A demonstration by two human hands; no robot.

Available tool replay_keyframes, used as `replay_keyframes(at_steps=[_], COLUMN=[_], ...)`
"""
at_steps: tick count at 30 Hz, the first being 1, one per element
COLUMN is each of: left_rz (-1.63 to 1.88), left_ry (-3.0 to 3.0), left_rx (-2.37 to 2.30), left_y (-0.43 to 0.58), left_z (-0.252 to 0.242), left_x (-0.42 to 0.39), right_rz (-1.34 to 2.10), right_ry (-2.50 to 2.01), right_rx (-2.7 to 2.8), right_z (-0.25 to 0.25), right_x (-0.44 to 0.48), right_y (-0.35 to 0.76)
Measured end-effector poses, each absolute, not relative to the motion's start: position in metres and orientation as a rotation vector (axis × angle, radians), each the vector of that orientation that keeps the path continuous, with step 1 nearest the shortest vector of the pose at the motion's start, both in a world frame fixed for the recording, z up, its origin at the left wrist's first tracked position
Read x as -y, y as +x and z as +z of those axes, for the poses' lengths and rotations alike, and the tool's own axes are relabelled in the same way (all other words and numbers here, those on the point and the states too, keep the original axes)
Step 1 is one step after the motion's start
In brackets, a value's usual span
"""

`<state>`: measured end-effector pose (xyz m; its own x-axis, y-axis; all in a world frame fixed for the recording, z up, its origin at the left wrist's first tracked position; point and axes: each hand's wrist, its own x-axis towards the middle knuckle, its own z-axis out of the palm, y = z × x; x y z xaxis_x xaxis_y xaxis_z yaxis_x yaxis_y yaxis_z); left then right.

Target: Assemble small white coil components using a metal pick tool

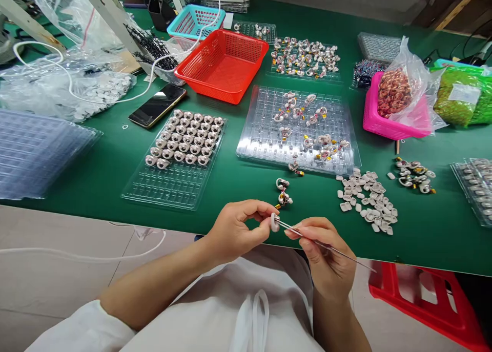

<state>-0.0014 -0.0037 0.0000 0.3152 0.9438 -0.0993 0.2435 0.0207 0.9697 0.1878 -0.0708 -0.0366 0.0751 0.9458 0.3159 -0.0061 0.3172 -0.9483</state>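
Between thumb and forefinger my left hand [243, 230] pinches a small whitish rounded plastic shell [274, 222] at the table's front edge. My right hand [329, 254] holds metal tweezers [321, 243], whose tips reach the inner side of that shell. What the tips grip, if anything, is too small to make out. Just beyond lie loose small assemblies [283, 197] with yellow tabs. To the right is a spread of small white plastic caps [371, 201]. A clear tray [169, 185] at left carries rows of similar whitish shells [191, 139].
Behind stand a red basket [219, 78], a blue basket [179, 21] and a pink basket [400, 129] with a bag of copper-coloured coils. A phone [157, 105] lies by a white cable. Clear trays [261, 121] hold more parts. A red stool [423, 295] stands at lower right.
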Motion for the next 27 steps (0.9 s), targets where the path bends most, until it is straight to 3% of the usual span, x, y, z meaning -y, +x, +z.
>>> replay_keyframes(at_steps=[19,27], left_rz=[0.767,0.882], left_ry=[1.592,1.523], left_rx=[-1.055,-1.044], left_y=[0.001,0.009], left_z=[0.001,-0.004], left_x=[-0.002,0.003], right_rz=[0.979,0.766], right_ry=[-0.951,-1.076], right_rx=[1.199,1.065], right_z=[-0.034,-0.029], right_x=[0.062,0.06], right_y=[0.189,0.199])
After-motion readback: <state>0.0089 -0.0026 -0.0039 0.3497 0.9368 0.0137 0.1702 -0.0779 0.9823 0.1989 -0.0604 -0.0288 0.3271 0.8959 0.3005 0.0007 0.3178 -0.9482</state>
